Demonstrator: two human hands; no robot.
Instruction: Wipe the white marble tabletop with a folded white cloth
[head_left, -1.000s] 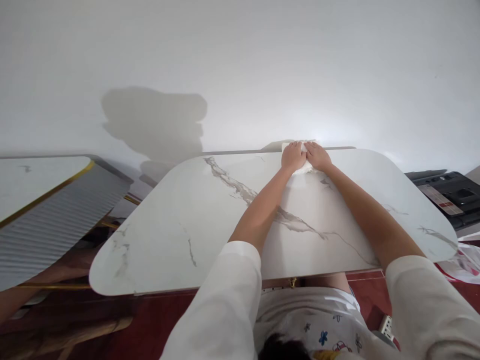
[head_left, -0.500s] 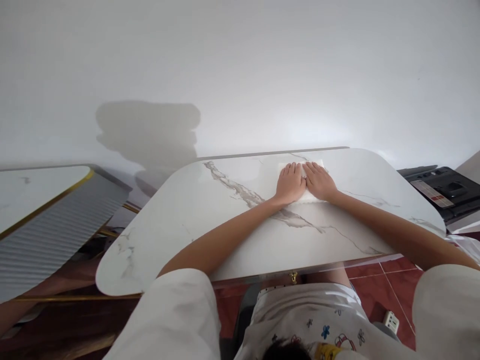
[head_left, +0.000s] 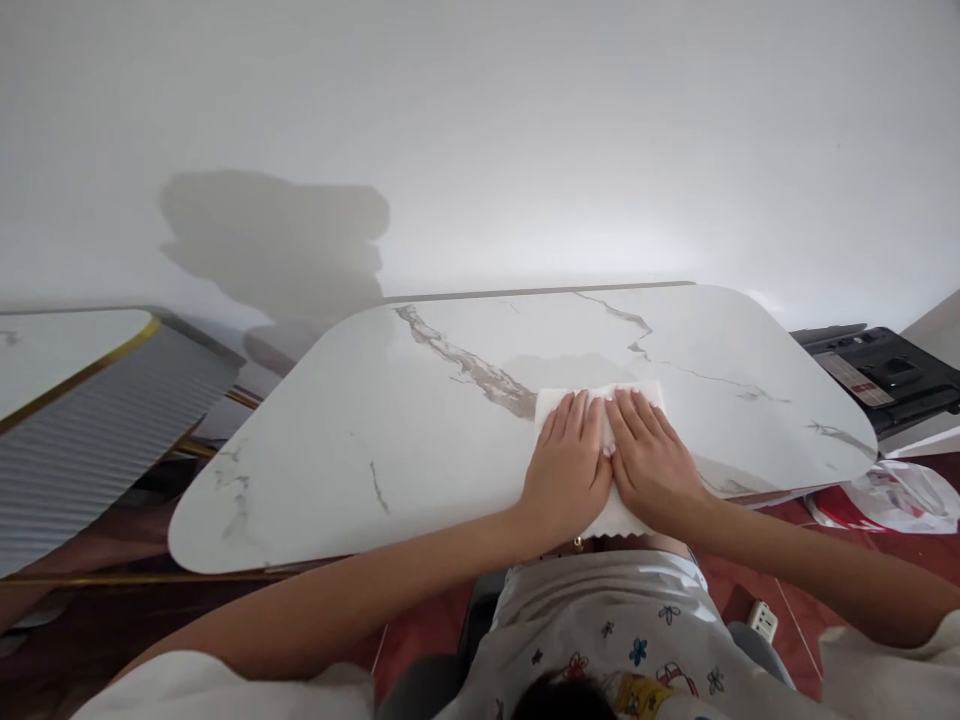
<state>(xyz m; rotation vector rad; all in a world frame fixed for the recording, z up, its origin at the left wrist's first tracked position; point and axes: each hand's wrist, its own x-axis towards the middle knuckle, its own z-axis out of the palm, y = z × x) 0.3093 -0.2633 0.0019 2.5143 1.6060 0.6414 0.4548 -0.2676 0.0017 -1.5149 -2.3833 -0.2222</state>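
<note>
"Seeing the left hand [head_left: 564, 485] and the right hand [head_left: 660, 475] side by side, how would you describe the fingers [head_left: 571, 418]?"

"Stretched out nearly straight on both, palms down, set close together with narrow gaps toward the tips. None wraps round anything; they lie flat on a white cloth [head_left: 621, 512]. The thumbs come together in the middle, and I can't tell whether they pinch a fold of it."

"Where is the cloth, exactly?"

"Spread under the fingers, on the marbled tabletop [head_left: 442, 440]. A strip of it shows just past the fingertips, and its wavy border shows on the wrist side, by the table's near edge."

"And ahead of the fingertips?"

"A faintly greyer patch [head_left: 555, 368], then the pale wall [head_left: 525, 130]. A brown-grey vein [head_left: 480, 370] slants away to the left, and farther that way a shadow [head_left: 277, 235] falls on the wall."

"Out to the sides?"

"Well left of the fingers, a grey ribbed panel [head_left: 120, 430]. Well right, a black appliance [head_left: 892, 365], with a plastic bag [head_left: 900, 497] lower down. Right of the fingers and nearer the body, a power strip [head_left: 763, 620] lies on the red floor [head_left: 424, 620]."
</note>
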